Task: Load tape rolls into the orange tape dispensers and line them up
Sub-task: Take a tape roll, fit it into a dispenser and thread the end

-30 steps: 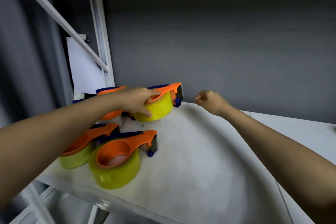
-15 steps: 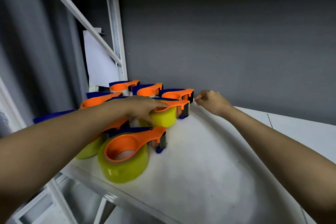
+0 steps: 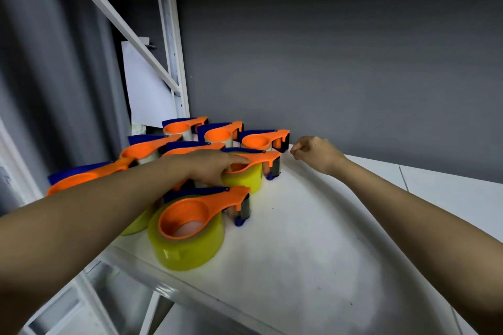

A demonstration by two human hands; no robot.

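Reaching arm: left forearm crosses from near left toward far centre
Left hand (image 3: 209,166): palm down, fingers gripping the middle dispenser (image 3: 251,168) on its yellow tape roll (image 3: 245,178)
Dispenser axis: long axis runs left-right, cutter end pointing right
Near dispenser (image 3: 201,211): same heading, just nearer on the desk (image 3: 299,253)
Far row (image 3: 261,139): three dispensers, cutters pointing right
Right hand (image 3: 315,153): fingers curled, holding nothing visible, at the desk's far edge

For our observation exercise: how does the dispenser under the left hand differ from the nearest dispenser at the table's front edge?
The held dispenser sits further back, with the left hand gripping it; the front dispenser stands free, untouched. The hand partly hides the held one's orange hub, while the front one's hub shows fully. Both carry yellow tape rolls, with cutter ends pointing right.
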